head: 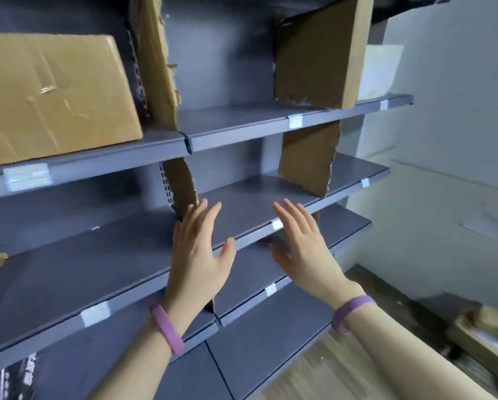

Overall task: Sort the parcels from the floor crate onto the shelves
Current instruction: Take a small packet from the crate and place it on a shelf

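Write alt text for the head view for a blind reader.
The left hand and right hand, both open and empty, are held out before a grey metal shelf; each wrist wears a purple band. A cardboard box sits on the shelf above at left, and torn cardboard dividers stand between shelves.

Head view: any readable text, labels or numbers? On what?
None can be read.
Shelf-edge tags: blurred, no legible print.
Cardboard box: no print visible.
Dark item at bottom left: white marks, too blurred to read.
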### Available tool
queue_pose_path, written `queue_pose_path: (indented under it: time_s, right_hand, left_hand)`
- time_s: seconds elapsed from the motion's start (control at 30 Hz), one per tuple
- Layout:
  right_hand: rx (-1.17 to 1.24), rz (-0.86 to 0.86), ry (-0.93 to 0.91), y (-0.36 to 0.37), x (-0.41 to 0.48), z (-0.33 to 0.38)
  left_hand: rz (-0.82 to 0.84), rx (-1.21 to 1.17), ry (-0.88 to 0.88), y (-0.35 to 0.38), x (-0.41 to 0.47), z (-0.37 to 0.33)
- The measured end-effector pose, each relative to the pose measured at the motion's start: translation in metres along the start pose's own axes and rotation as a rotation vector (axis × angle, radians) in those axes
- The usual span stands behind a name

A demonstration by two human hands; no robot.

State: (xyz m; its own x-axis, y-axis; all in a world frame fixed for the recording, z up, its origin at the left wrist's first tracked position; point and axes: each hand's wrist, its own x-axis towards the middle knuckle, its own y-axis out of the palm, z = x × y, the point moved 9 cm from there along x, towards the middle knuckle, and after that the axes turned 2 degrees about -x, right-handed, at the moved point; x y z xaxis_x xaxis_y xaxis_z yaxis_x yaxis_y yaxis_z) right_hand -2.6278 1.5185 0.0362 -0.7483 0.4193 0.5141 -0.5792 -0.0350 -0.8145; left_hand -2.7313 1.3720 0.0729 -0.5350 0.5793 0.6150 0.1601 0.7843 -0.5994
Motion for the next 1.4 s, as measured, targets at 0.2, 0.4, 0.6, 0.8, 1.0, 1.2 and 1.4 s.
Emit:
queue_pose_path:
  time_s: [0.2, 0.4, 0.6, 0.8, 1.0, 1.2, 1.4]
  right_hand:
    - [-0.027, 0.015, 0.243, -0.051, -0.082, -0.156]
    - [-0.098, 0.024, 0.423, -0.109, -0.153, -0.29]
    - [-0.125, -0.03, 0.59, -0.156, -0.215, -0.388]
    - [-0.146, -0.039, 0.774, -0.163, -0.278, -0.474]
    - [-0.248, -0.011, 0.95, -0.159, -0.316, -0.579]
    - [-0.256, 0.084, 1.129, -0.14, -0.327, -0.69]
    - [-0.212, 0.149, 1.246, -0.122, -0.331, -0.772]
  left_hand:
    - [0.241, -0.081, 0.078, 0.159, -0.012, -0.109]
    - [0.443, -0.176, 0.119, 0.297, -0.028, -0.212]
    - [0.632, -0.258, 0.167, 0.398, -0.035, -0.296]
    - [0.823, -0.386, 0.133, 0.498, -0.053, -0.348]
    - [1.001, -0.433, 0.148, 0.63, -0.053, -0.377]
    - [1.193, -0.373, 0.094, 0.769, -0.03, -0.386]
    - [1.333, -0.314, 0.067, 0.868, -0.015, -0.389]
